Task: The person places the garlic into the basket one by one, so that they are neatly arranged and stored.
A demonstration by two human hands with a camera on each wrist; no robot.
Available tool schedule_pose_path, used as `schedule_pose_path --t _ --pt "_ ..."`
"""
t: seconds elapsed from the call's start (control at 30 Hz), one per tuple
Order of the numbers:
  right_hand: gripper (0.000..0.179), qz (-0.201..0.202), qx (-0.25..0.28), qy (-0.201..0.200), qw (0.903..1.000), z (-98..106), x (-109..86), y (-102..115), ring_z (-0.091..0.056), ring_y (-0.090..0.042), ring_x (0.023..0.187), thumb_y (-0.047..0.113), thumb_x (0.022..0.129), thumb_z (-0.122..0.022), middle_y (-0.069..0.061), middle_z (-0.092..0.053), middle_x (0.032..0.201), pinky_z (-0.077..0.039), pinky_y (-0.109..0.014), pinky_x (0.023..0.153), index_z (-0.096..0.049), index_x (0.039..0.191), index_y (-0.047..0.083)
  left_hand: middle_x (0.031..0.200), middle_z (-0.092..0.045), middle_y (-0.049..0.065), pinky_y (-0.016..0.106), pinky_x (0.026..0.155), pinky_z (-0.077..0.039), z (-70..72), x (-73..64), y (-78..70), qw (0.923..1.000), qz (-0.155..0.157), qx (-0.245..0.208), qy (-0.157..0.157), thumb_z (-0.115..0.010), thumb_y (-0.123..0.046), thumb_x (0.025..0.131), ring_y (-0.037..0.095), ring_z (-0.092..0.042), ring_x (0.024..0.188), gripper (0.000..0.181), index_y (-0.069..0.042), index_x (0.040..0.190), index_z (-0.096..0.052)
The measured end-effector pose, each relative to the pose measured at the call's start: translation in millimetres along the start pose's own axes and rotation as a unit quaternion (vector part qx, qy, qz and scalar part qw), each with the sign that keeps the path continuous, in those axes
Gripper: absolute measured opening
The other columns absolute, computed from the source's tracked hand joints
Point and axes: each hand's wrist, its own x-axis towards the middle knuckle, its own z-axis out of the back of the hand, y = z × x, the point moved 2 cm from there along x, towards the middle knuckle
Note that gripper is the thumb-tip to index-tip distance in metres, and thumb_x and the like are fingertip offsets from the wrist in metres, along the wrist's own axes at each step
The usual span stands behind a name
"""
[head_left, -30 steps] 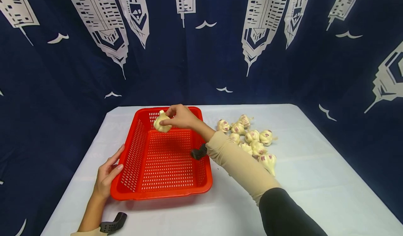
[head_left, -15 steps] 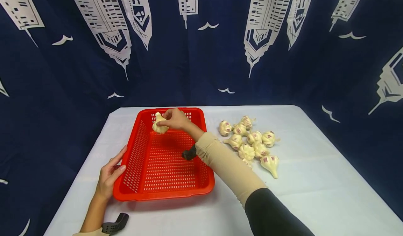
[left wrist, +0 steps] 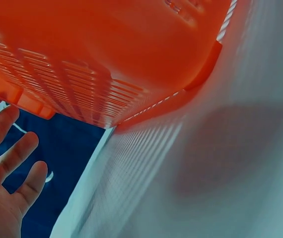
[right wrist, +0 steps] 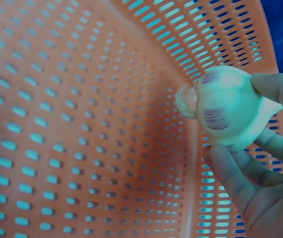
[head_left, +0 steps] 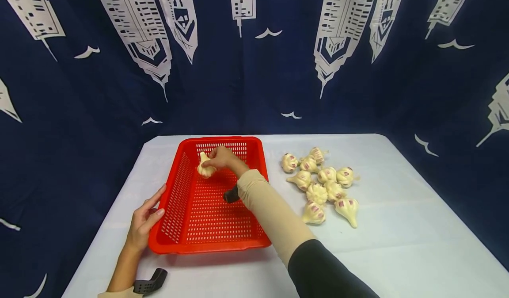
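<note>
A garlic bulb [head_left: 206,167] is pinched between the thumb and fingers of my right hand [head_left: 223,158], inside the far left part of a red perforated basket [head_left: 210,247]. In the right wrist view the bulb [right wrist: 231,109] shows purple streaks and a tuft of roots, held off the basket floor. My left hand [head_left: 144,223] rests against the basket's left side, its fingers straight along the rim. The left wrist view shows the basket's underside [left wrist: 121,39] and the left hand [left wrist: 7,168] with fingers extended.
Several garlic bulbs [head_left: 317,193] lie in a loose group on the white table [head_left: 397,227], right of the basket. A dark blue curtain [head_left: 254,85] with white building prints hangs behind the table. The right forearm crosses over the basket's right rim.
My right hand has lowered the garlic bulb further into the basket. My left hand stays at the basket's side. The whole view has shifted slightly.
</note>
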Motion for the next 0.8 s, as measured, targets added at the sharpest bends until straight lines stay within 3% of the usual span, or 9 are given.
schedule_pose_path --t 0.33,0.57,0.8 --pt "0.029 -0.024 0.015 0.017 0.9995 -21 2.8 -7 -0.057 -0.012 0.059 0.022 0.087 -0.076 -0.001 -0.061 0.076 -0.055 -0.024 0.061 -0.069 0.103 -0.001 0.128 -0.059 -0.002 0.024 0.062 -0.057 0.7 -1.1 -0.2 0.9999 -0.007 0.014 -0.003 -0.048 0.009 0.087 0.016 -0.066 0.075 0.056 0.005 0.143 -0.047" --pt "0.032 -0.017 -0.029 -0.020 0.9992 -19 4.3 -7 -0.053 -0.012 0.074 0.028 0.086 -0.075 -0.003 -0.066 0.088 -0.044 -0.020 0.062 -0.070 0.103 0.001 0.127 -0.059 -0.004 0.023 0.064 -0.056 -0.9 0.3 -1.3 0.9990 -0.004 0.042 -0.013 -0.051 0.005 0.085 0.015 -0.060 0.084 0.057 0.002 0.142 -0.050" --pt "0.030 -0.002 -0.022 -0.004 0.9997 -14 3.4 -2 -0.051 -0.013 0.076 0.026 0.086 -0.075 -0.001 -0.060 0.085 -0.043 -0.022 0.064 -0.068 0.102 0.002 0.127 -0.060 -0.006 0.024 0.064 -0.057 0.4 0.5 -0.9 0.9988 0.004 0.047 -0.015 -0.052 0.005 0.085 0.014 -0.062 0.081 0.057 0.000 0.142 -0.051"
